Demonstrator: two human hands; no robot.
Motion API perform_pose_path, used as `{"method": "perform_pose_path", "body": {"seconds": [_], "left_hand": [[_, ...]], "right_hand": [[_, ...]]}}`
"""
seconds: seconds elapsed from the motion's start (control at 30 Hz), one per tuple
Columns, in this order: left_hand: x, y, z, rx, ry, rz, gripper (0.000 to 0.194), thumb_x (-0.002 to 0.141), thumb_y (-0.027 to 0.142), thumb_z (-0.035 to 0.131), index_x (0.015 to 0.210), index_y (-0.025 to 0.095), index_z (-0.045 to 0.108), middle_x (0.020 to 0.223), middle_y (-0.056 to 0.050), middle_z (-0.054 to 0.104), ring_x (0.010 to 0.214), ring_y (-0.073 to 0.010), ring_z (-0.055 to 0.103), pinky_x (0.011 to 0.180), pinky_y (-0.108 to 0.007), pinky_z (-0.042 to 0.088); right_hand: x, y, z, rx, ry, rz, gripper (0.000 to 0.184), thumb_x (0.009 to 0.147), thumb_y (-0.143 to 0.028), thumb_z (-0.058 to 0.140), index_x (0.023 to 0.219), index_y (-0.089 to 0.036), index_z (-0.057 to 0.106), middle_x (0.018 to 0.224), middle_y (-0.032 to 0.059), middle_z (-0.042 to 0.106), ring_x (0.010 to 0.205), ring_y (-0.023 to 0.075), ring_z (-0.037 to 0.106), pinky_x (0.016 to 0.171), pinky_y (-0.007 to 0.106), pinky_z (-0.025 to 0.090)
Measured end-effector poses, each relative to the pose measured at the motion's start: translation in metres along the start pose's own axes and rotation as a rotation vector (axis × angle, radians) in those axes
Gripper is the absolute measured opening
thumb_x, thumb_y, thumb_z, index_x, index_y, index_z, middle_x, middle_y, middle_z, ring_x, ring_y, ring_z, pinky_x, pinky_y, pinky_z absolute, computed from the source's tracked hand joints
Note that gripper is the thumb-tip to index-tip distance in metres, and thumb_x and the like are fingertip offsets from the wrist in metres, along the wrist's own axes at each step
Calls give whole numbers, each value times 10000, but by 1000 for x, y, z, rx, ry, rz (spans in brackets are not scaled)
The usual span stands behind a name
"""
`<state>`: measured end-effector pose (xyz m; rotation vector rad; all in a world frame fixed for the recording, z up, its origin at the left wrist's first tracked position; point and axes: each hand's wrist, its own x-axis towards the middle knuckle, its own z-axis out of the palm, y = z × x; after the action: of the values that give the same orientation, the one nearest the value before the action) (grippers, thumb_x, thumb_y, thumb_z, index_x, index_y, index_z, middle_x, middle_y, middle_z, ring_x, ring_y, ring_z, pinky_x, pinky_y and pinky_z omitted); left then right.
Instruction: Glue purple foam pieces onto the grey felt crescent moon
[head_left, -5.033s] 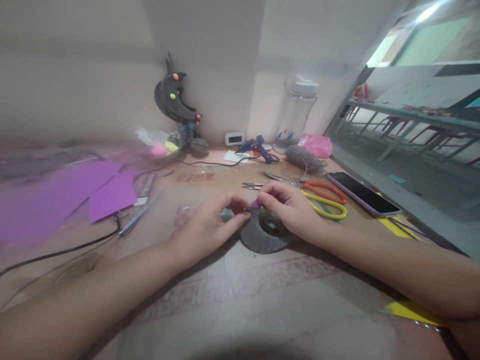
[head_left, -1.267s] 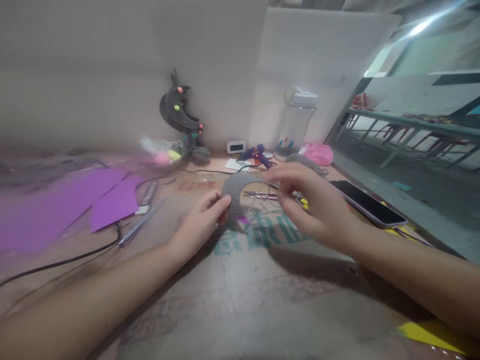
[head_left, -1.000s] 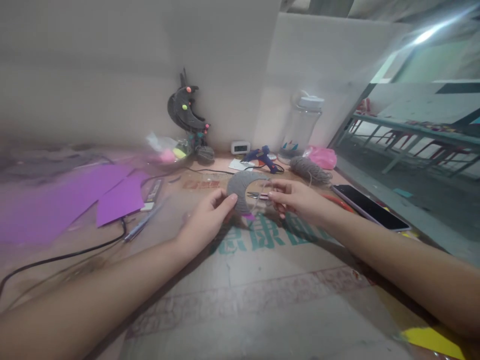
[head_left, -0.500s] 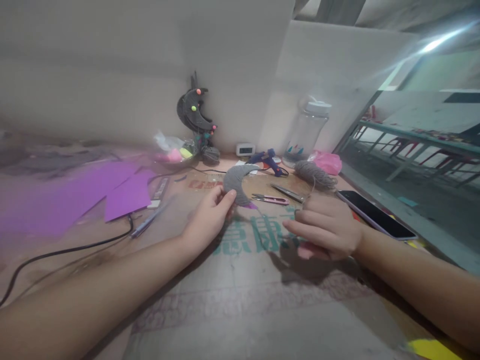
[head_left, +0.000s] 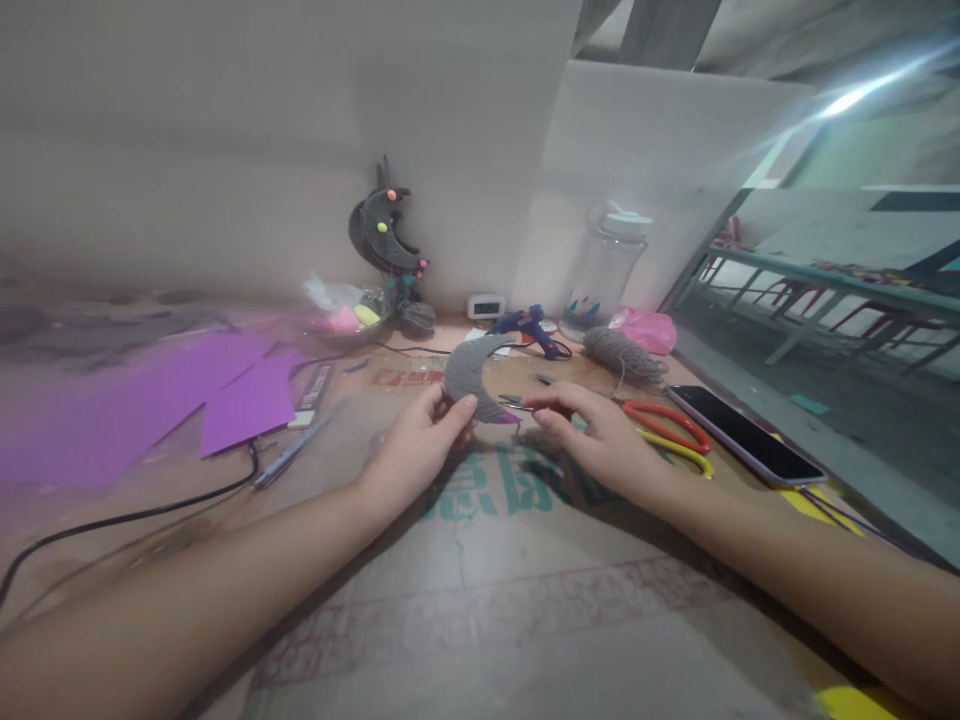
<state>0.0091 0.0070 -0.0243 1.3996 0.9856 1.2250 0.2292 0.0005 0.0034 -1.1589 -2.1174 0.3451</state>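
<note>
I had the grey crescent (head_left: pixel 465 375) pinched left-handed (head_left: pixel 412 440), hollow facing my curled right hand (head_left: pixel 604 435); couldn't tell whether that gripped anything.

Right of centre in the frame, I saw a clear bottle (head_left: pixel 604 268) upright beside a pink bag (head_left: pixel 649 332); a dark-screened phone (head_left: pixel 746 436) lay lower, farther right.

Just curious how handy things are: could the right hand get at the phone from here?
Probably yes: the phone lies uncovered to the right of the right hand, and only scissor handles in between would need passing over.
</note>
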Motion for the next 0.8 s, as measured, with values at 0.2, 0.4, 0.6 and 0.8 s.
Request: {"method": "perform_pose_path", "body": {"seconds": [0.2,0.4,0.6,0.8], "left_hand": [[-3,4,-1,56,-23,-13,219,858,394,605,852,181,560,655,36,550,565,-113,487,541,-230,369],[-3,7,0,95,-18,-22,210,863,379,597,815,186,528,609,51,518,561,-109,475,546,-224,367],[-2,5,-2,108,-4,-37,209,856,385,600,836,188,535,627,49,527,566,-112,483,550,-230,372],[0,7,-1,70,21,-80,210,844,383,612,834,184,545,616,53,514,563,-108,465,539,-221,362]], "right_hand": [[-5,-8,12,194,-124,105,593,825,-319,692,1345,-194,436,1068,80,677,721,144,575,690,311,496],[-5,-5,18,259,-221,175,451,883,-176,552,1329,-142,491,784,4,667,717,148,621,705,295,492],[-4,2,18,238,-145,125,335,922,-212,513,1248,-172,576,855,28,693,794,164,663,765,319,518],[-10,2,12,85,-73,-14,298,940,-171,491,1215,-192,604,860,35,674,751,158,638,702,287,534]]}}
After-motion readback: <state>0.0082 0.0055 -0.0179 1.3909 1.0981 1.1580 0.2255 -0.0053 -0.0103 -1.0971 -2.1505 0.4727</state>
